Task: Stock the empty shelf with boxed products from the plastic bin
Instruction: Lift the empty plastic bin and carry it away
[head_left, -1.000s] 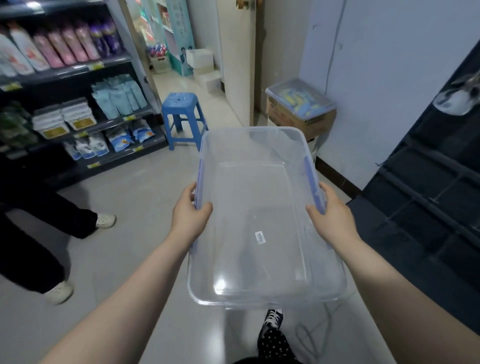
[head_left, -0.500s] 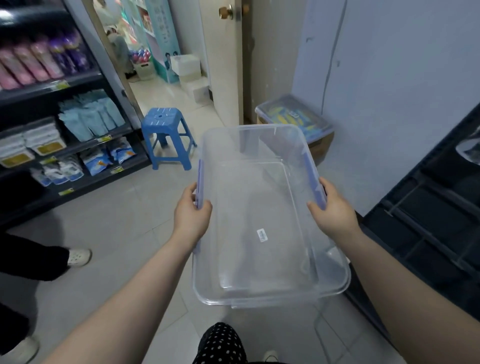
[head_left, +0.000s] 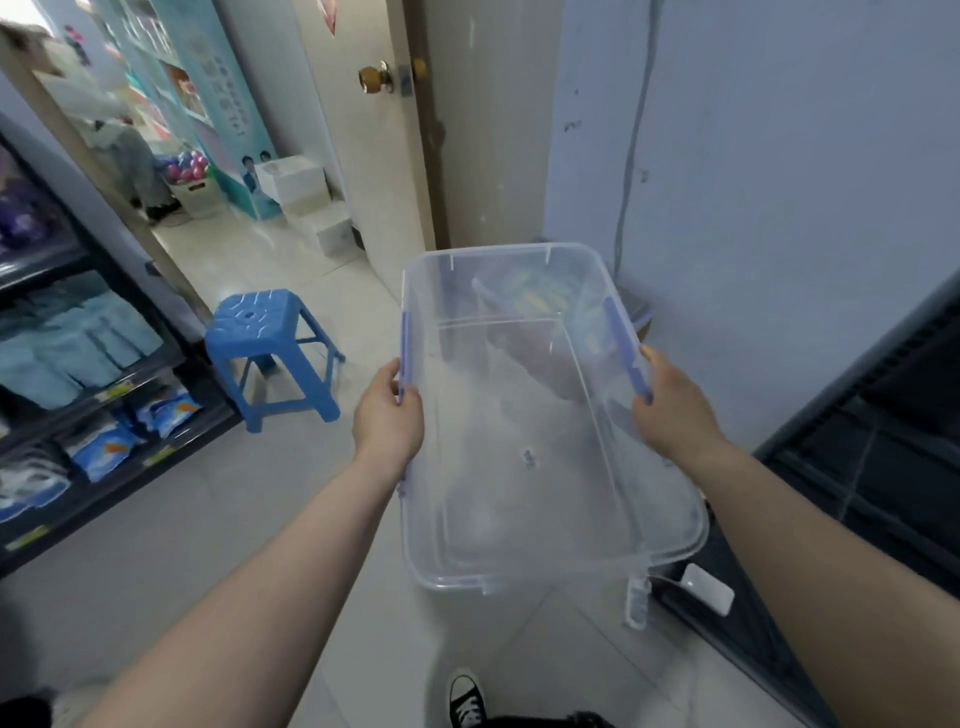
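Carried closer to the door (head_left: 374, 156), the empty plastic bin (head_left: 431, 519) hangs above the floor (head_left: 260, 493) between left hand (head_left: 387, 415) and right hand (head_left: 672, 410), fingers (head_left: 410, 402) curled over its long rims; likely a refill trip.

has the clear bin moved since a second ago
Yes. The clear bin, carried by the left hand and right hand, has come forward: it was short of the blue stool, now it is beside it, nearer the wall.

blue stool (head_left: 262, 332) beside stocked shelf (head_left: 111, 391) | door knob (head_left: 375, 78) | possibly power strip (head_left: 638, 598) on floor
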